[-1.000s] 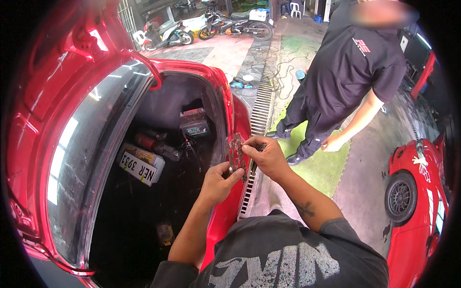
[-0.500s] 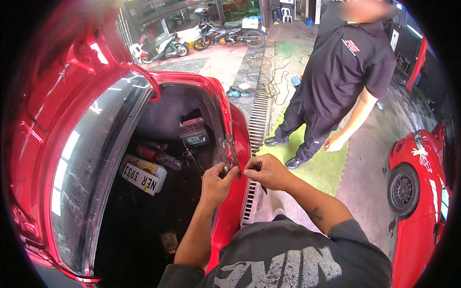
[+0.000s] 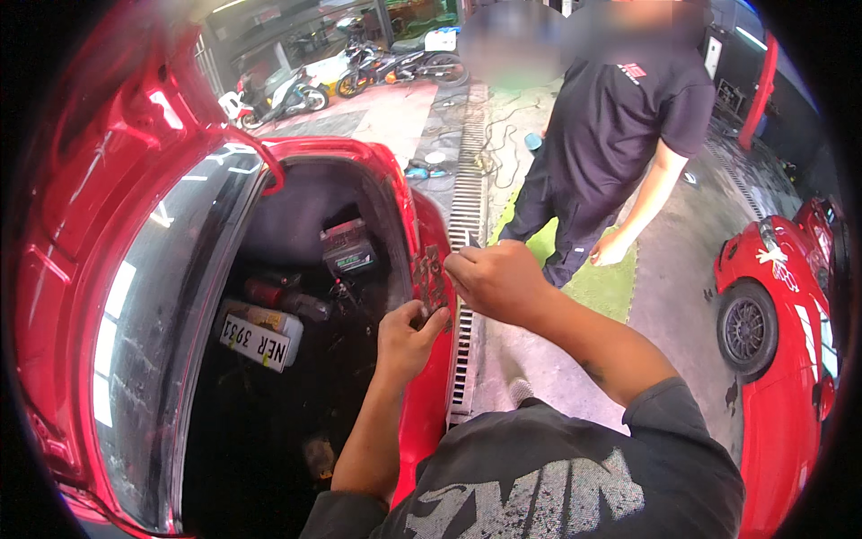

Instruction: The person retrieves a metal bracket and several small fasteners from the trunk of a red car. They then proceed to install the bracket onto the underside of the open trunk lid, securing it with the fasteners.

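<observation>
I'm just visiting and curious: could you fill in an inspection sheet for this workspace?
Surface: dark trunk floor of a red car, trunk lid raised.
Things handled: flat, grimy brown part, kind unclear.
Clutter: battery, white number plate and red cylindrical thing in the trunk.
Left hand: pinches the part's lower end.
Right hand: curled near the part's upper end; seems to hold a small dark thing, mostly hidden.
Cables: loose on the floor beside the drain grate.
Surroundings: standing co-worker, green mat, second red car, motorcycle, scooter.
</observation>
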The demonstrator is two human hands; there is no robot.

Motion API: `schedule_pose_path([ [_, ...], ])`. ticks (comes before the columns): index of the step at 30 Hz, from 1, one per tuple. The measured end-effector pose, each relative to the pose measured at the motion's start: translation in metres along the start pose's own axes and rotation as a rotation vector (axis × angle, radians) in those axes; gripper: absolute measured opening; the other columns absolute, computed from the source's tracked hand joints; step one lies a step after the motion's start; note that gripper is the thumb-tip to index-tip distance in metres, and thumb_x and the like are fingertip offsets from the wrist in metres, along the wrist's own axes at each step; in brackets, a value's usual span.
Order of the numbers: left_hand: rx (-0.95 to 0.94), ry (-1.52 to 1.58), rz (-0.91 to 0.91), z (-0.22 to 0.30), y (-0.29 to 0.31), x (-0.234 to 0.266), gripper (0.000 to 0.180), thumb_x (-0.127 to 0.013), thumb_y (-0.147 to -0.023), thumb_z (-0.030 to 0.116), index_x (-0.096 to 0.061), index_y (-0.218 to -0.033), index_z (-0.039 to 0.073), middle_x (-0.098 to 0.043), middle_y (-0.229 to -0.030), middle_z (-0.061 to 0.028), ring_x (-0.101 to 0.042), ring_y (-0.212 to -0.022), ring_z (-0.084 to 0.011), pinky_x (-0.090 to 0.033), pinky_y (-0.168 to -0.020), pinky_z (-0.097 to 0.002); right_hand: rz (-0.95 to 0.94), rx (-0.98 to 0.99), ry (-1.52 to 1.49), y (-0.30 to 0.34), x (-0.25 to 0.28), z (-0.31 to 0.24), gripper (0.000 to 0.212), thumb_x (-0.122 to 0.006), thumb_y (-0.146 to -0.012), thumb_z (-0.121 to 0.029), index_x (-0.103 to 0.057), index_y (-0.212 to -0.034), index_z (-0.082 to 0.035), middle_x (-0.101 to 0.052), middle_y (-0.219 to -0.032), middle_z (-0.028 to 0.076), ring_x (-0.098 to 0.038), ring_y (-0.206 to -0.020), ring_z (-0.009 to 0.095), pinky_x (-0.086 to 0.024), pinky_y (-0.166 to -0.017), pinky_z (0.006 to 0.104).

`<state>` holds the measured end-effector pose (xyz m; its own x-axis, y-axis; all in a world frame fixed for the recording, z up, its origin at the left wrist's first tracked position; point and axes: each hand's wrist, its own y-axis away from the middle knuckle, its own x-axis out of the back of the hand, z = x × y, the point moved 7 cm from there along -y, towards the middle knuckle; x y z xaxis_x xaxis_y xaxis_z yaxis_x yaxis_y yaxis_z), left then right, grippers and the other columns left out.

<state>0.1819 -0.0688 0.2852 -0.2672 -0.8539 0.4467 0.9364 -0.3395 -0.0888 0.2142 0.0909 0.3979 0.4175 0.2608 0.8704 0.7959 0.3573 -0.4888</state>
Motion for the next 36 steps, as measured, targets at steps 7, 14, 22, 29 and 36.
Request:
schedule_pose_path([
  [7, -0.066, -0.196, 0.169, 0.007, 0.008, 0.009, 0.036, -0.078, -0.089, 0.027, -0.064, -0.080, -0.004, -0.057, -0.062, -0.0147, -0.050, -0.058, -0.0153, -0.042, -0.056, -0.0388, -0.470, -0.573, -1.301, 0.088, -0.105, -0.007, 0.019, -0.071, -0.094, -0.022, -0.072, -0.097, -0.003, -0.064, -0.077, 0.002, -0.058, -0.070, 0.010, -0.048, -0.064, 0.0283],
  [14, 0.059, 0.023, 0.121, -0.065, 0.035, 0.017, 0.039, -0.081, -0.088, 0.025, -0.058, -0.072, -0.003, -0.051, -0.059, -0.0033, -0.043, -0.059, -0.0091, -0.037, -0.053, -0.0343, -0.421, -0.910, -1.277, 0.174, -0.143, 0.015, 0.019, -0.070, -0.094, -0.021, -0.074, -0.097, -0.002, -0.064, -0.073, 0.002, -0.058, -0.067, 0.011, -0.048, -0.061, 0.0288],
  [22, 0.356, 0.254, 0.039, -0.110, 0.072, 0.013, 0.030, -0.074, -0.096, 0.022, -0.064, -0.074, 0.003, -0.057, -0.064, 0.0014, -0.048, -0.055, -0.0077, -0.036, -0.051, -0.0287, -0.310, -0.955, -1.188, 0.204, -0.154, 0.010, 0.021, -0.072, -0.096, -0.022, -0.072, -0.099, -0.002, -0.066, -0.079, 0.002, -0.059, -0.072, 0.010, -0.048, -0.063, 0.0279],
  [29, 0.462, 0.331, 0.027, -0.152, 0.097, 0.010, 0.026, -0.073, -0.097, 0.022, -0.068, -0.080, 0.003, -0.057, -0.065, 0.0008, -0.049, -0.057, -0.0083, -0.038, -0.052, -0.0291, -0.225, -0.872, -1.131, 0.192, -0.156, -0.006, 0.023, -0.071, -0.092, -0.016, -0.069, -0.110, -0.003, -0.063, -0.079, 0.002, -0.058, -0.073, 0.011, -0.050, -0.069, 0.0276],
  [36, 0.629, 0.405, 0.140, -0.152, 0.120, 0.040, 0.020, -0.075, -0.095, 0.023, -0.075, -0.095, 0.003, -0.065, -0.075, -0.0006, -0.055, -0.063, -0.0095, -0.042, -0.057, -0.0284, -0.227, -0.784, -1.006, 0.209, -0.197, -0.003, 0.050, -0.063, -0.080, -0.002, -0.056, -0.129, -0.002, -0.060, -0.099, 0.009, -0.060, -0.093, 0.017, -0.052, -0.083, 0.0318],
])
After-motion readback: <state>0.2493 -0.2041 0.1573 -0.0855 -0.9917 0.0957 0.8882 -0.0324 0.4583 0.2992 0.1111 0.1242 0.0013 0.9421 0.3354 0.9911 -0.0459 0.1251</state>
